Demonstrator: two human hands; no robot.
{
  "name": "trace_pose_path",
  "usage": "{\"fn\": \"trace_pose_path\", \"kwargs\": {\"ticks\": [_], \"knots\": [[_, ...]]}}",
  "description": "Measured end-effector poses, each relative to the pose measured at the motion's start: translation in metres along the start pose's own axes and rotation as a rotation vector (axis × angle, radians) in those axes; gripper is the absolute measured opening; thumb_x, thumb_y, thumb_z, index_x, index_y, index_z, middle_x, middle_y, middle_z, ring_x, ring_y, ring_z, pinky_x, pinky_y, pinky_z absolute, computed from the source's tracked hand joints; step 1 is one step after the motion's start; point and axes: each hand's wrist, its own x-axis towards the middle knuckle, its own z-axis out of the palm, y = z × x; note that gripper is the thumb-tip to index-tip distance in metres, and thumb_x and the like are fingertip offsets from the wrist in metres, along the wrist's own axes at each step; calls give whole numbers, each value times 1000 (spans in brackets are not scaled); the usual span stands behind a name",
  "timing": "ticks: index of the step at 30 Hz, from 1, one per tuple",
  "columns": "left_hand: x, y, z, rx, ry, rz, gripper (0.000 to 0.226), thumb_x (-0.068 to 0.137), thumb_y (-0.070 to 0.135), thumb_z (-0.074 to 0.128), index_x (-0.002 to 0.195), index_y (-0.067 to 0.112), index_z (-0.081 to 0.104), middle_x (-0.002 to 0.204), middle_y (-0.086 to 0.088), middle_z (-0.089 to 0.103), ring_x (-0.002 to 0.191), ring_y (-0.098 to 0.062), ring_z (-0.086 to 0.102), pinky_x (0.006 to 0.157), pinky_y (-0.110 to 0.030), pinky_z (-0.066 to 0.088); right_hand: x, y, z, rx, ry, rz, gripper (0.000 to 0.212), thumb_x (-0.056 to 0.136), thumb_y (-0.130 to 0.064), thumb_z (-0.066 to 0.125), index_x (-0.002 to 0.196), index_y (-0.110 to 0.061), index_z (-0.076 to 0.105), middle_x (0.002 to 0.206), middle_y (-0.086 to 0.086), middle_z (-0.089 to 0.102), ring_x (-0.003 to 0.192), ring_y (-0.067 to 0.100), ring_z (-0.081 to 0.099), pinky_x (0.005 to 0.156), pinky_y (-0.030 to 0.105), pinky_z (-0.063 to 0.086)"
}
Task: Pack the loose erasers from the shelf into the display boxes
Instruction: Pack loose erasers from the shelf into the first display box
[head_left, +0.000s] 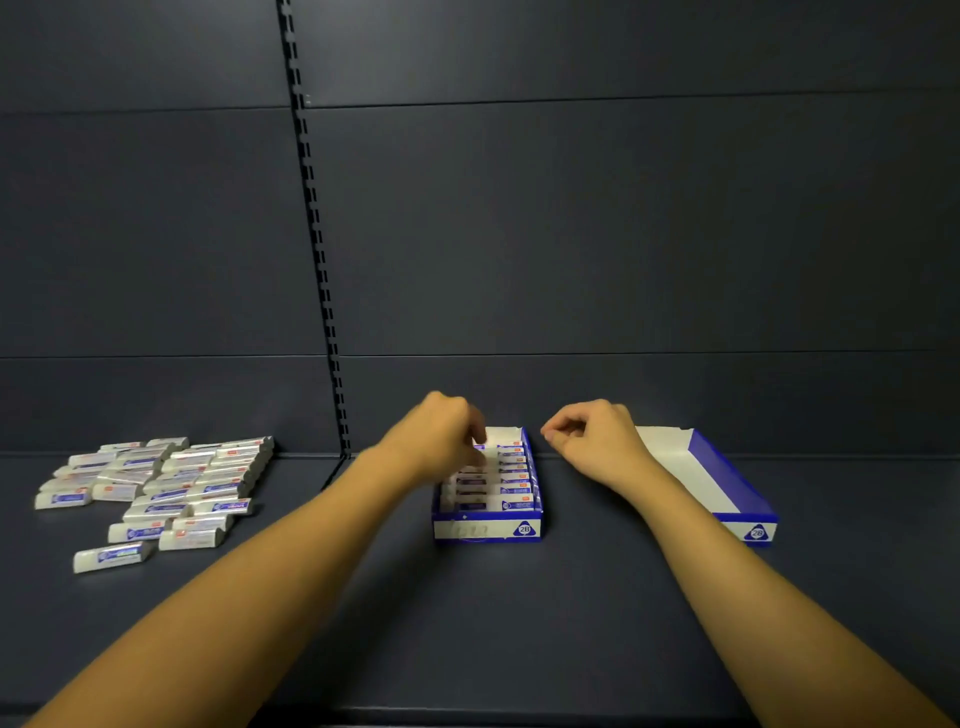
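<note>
A blue and white display box (487, 529) stands on the shelf at centre, holding a row of several wrapped erasers (511, 488). My left hand (441, 441) is over its back left part, fingers curled down into the box and pinching an eraser there; the fingertips are blurred. Just right of the box's back corner my right hand (592, 441) hovers with curled fingers and nothing in it. A second display box (727, 478) with nothing visible inside sits to the right, partly hidden by my right forearm. Several loose erasers (161, 483) lie in a pile at the left.
The dark shelf board (467, 623) stretches toward me in front of the boxes. A dark back panel with a slotted upright (322, 260) rises behind everything.
</note>
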Motion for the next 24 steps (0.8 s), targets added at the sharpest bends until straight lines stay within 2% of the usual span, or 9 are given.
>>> {"fn": "trace_pose_path", "kwargs": {"ticks": [3,6,10,13,15,17,21,24], "knots": [[-18,-22,-23,53,62,-79,14,88,22,71,101,19,76,99,0,75,91,-18,68,85,-36,57,2,-12,-2,-54,-119,-36,11,88,-19,69,93,-23,78,84,-10,72,75,-2,63,63,8,42],[-43,-39,-39,80,107,-169,15,87,17,67,98,18,77,97,-1,76,91,-21,69,84,-37,57,1,-24,5,-87,-234,-90,17,88,-13,65,99,-17,77,93,-2,73,83,7,66,66,11,44],[-83,-53,-52,105,147,-292,16,88,17,63,96,22,77,99,-3,74,91,-25,68,83,-41,57,0,-41,17,-122,-302,-169,18,87,-11,66,101,-16,76,94,0,71,80,9,66,68,20,49],[-115,-63,-58,131,153,-382,16,89,18,60,92,21,76,95,-5,73,90,-29,66,81,-41,56,-2,-56,28,-187,-342,-214,21,87,-11,66,105,-17,75,102,1,70,88,15,67,77,33,59],[-135,-68,-61,143,148,-427,16,91,18,58,85,16,73,90,-7,72,86,-30,66,78,-41,56,-5,-67,36,-226,-357,-239,20,87,-12,66,105,-19,74,104,2,69,92,18,67,82,39,60],[-153,-73,-65,144,155,-459,20,93,21,57,78,15,70,85,-8,71,79,-29,66,74,-41,56,-10,-79,43,-256,-364,-272,18,87,-14,65,103,-20,73,103,2,70,93,20,66,81,39,60],[-181,-81,-72,155,134,-493,15,89,21,61,85,14,73,89,-8,73,85,-29,65,77,-42,55,-22,-109,59,-307,-384,-318,19,87,-16,64,104,-20,72,103,3,69,91,22,65,83,40,59],[-199,-90,-74,126,134,-508,19,88,13,56,88,13,75,91,-6,73,86,-27,65,78,-42,56,-32,-132,70,-350,-408,-343,23,87,-17,60,106,-20,71,105,4,67,94,26,64,83,40,59]]}}
